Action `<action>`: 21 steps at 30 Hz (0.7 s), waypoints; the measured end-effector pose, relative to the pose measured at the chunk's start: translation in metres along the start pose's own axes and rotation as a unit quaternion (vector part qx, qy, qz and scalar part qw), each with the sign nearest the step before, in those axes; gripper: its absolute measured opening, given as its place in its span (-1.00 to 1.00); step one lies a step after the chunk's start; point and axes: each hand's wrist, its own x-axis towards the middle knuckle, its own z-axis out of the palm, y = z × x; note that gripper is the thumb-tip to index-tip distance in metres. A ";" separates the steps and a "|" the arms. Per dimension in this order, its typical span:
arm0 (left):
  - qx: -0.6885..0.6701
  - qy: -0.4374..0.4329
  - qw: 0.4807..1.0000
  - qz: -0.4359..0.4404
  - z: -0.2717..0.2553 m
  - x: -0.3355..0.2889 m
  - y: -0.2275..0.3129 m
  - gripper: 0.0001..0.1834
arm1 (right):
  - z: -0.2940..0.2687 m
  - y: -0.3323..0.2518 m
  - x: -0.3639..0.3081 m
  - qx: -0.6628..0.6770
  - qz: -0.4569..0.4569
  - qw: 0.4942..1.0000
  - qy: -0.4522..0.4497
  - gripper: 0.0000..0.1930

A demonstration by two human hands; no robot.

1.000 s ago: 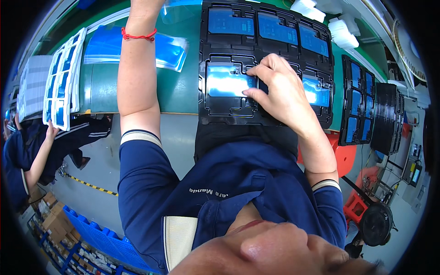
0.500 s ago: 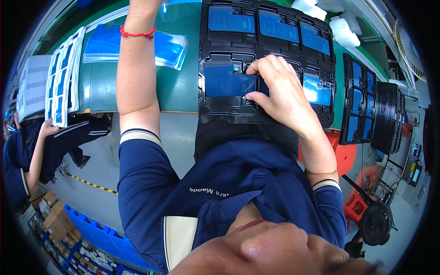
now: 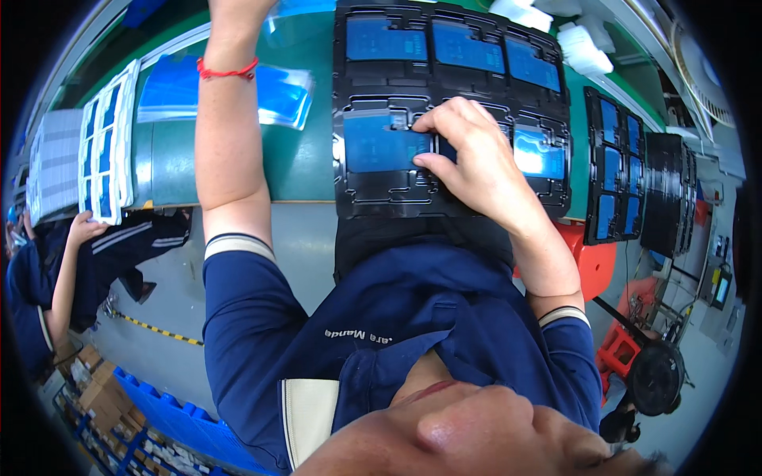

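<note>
My right hand (image 3: 472,155) is over a black molded tray (image 3: 381,205), its forefinger and thumb bent onto the right edge of a flat blue panel (image 3: 377,143). That panel lies in the tray's near left pocket. Similar blue panels sit in the other pockets, such as the far left panel (image 3: 386,40) and the near right panel (image 3: 540,151); my right hand partly hides the near middle pocket. My left arm stretches forward past a pile of clear and blue film sheets (image 3: 171,91). Only part of my left hand (image 3: 238,9) shows at the upper edge; its fingers are cut off.
To the right stand another filled black tray (image 3: 615,170) and a row of stacked black trays (image 3: 667,194). White trays (image 3: 107,143) stand at the left, where another person's hand (image 3: 86,228) touches them. White foam pieces (image 3: 586,49) lie beyond the tray on the green table (image 3: 298,186).
The whole view has shifted slightly, so the tray sits a little farther left in it. My right fingers stay at the panel's edge, and the panel's surface looks lighter. My left arm remains stretched forward.
</note>
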 end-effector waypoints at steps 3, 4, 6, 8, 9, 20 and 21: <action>-0.011 0.000 1.000 -0.005 -0.007 -0.001 0.002 -0.74 | 0.003 -0.002 0.002 -0.025 0.002 1.000 0.008 -0.76; -0.008 -0.001 1.000 0.009 -0.009 0.000 0.000 -0.74 | 0.003 -0.004 0.002 -0.025 0.004 1.000 0.012 -0.75; -0.003 0.001 1.000 0.019 -0.011 0.001 -0.002 -0.75 | 0.003 -0.006 0.002 -0.028 0.014 0.999 0.019 -0.72; -0.002 -0.001 1.000 -0.007 -0.010 0.000 0.003 -0.76 | 0.004 -0.007 0.002 -0.064 0.017 0.996 0.056 -0.69; 0.016 -0.020 1.000 -0.011 -0.017 0.003 -0.007 -0.71 | 0.003 -0.008 0.002 -0.087 0.020 0.994 0.065 -0.66; 0.096 -0.012 0.995 -0.005 -0.025 0.005 -0.027 -0.68 | -0.067 0.076 -0.103 -0.248 0.166 0.906 0.300 -0.76; 0.105 -0.018 0.994 -0.006 -0.025 0.005 -0.028 -0.69 | -0.075 0.090 -0.129 -0.287 0.208 0.884 0.305 -0.76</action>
